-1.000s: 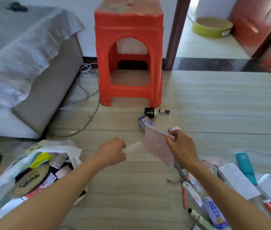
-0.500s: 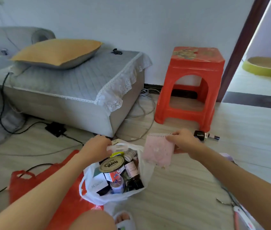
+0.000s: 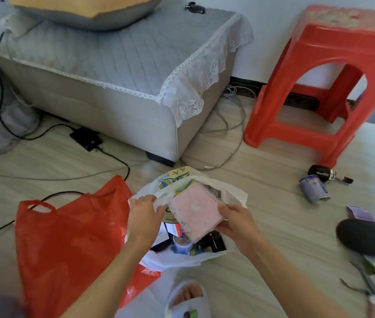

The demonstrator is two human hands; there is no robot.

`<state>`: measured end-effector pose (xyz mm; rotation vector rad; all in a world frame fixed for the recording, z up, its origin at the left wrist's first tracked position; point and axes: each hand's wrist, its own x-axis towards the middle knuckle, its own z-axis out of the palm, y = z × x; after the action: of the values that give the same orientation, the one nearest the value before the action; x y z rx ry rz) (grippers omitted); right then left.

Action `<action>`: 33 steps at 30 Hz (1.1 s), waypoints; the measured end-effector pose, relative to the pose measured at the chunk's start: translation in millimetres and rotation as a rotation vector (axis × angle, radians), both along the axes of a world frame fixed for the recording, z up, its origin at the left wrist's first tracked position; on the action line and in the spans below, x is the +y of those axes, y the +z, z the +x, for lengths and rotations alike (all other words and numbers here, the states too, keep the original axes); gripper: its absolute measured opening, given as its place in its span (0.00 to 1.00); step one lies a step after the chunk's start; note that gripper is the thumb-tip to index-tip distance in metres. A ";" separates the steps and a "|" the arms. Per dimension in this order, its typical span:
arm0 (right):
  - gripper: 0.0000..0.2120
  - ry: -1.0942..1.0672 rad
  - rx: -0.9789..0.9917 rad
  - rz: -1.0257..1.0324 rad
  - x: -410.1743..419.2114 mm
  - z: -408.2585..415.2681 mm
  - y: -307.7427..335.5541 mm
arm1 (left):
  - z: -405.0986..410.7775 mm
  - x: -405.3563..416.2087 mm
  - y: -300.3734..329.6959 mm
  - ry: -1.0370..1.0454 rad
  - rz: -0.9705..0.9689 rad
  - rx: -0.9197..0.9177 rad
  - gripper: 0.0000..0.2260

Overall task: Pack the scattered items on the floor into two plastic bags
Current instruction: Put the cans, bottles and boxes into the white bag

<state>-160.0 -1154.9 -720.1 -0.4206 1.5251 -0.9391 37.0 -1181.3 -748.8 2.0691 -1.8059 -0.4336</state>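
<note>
A white plastic bag [image 3: 232,193] lies open on the floor in front of me, filled with several small items. My left hand [image 3: 144,214] grips the bag's left rim and holds it open. My right hand [image 3: 237,220] holds a pink spiral notebook [image 3: 195,210] by its lower right corner, tilted over the bag's mouth and partly inside it. A red plastic bag [image 3: 67,237] lies flat on the floor to the left, touching the white one.
A red stool [image 3: 319,88] stands at the back right, a grey sofa [image 3: 113,88] at the back left with cables and a black adapter [image 3: 85,138]. On the floor to the right lie a can [image 3: 315,188], a black bottle [image 3: 322,173], a black round pad [image 3: 364,239] and scissors [image 3: 365,283].
My view swung left from the stool to the bags. My right hand carried the pink notebook over and down into the white bag's mouth; my left hand took hold of the bag's rim.
</note>
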 end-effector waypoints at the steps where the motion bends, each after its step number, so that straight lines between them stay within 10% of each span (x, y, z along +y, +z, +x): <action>1: 0.04 0.006 0.005 0.003 -4.8 5.3 -6.6 | -0.8 -1.1 -9.0 0.007 0.001 0.030 0.14; 9: 0.05 -0.048 -0.207 0.082 -4.8 25.6 -38.4 | 17.9 -16.2 -37.3 0.009 -0.051 -0.113 0.08; 26: 0.05 -0.068 -0.192 0.037 11.7 19.8 -46.1 | 36.3 -57.9 -38.9 0.124 0.541 0.604 0.15; 33: 0.04 -0.079 -0.173 0.047 18.3 22.3 -50.8 | 31.0 -61.2 -37.8 0.193 0.604 0.626 0.06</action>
<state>-137.7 -1136.6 -770.9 -0.2404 1.4114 -0.9734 68.1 -1242.5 -786.6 2.0793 -1.1717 -1.5175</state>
